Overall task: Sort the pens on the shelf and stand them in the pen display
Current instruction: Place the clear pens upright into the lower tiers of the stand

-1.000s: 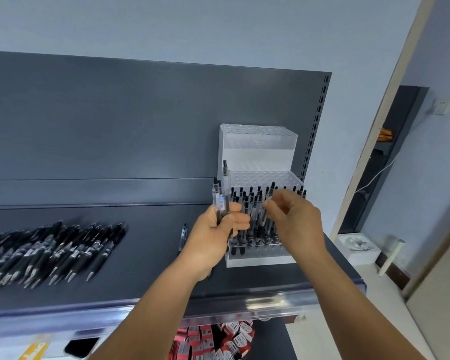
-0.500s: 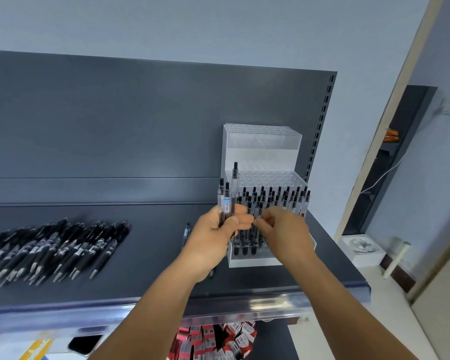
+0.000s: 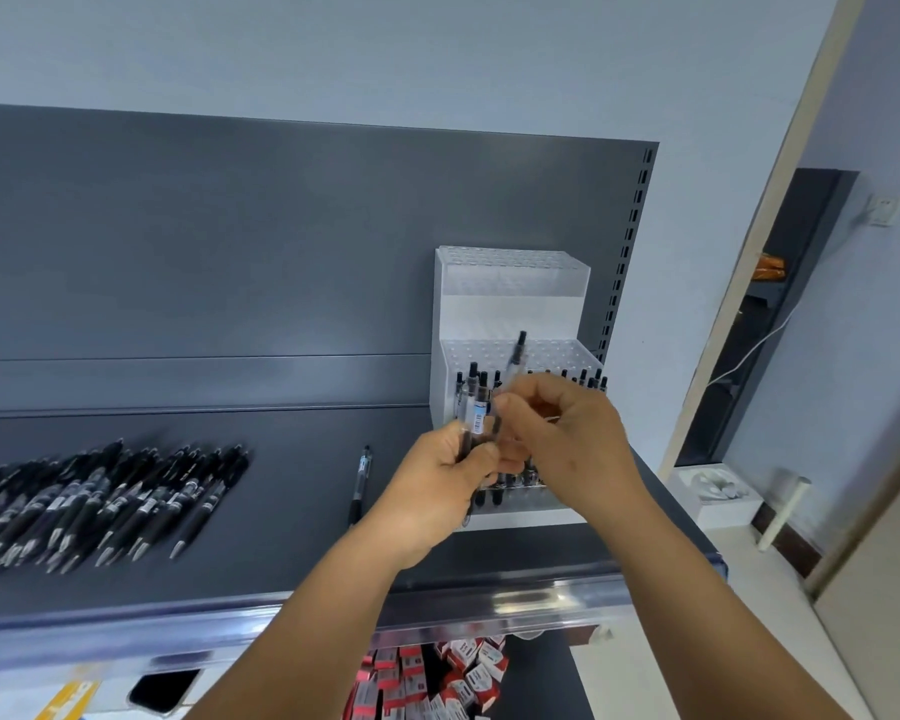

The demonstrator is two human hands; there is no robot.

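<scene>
left hand (image 3: 440, 491) clutching a pen bundle (image 3: 473, 415), right hand (image 3: 567, 439) pinching one pen (image 3: 516, 356) before the pen display (image 3: 510, 304)

Both bare forearms reach up and forward, hands meeting side by side. The left hand (image 3: 440, 491) is curled into a fist around a bundle of pens (image 3: 475, 407). The right hand (image 3: 567, 444) pinches one pen (image 3: 517, 350) with its fingers (image 3: 510, 407).

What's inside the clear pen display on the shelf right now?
Black pens stand upright in the front tier of the pen display; the two tiers behind look empty. The left hand and right hand cover most of that front tier, so its fill cannot be counted.
</scene>
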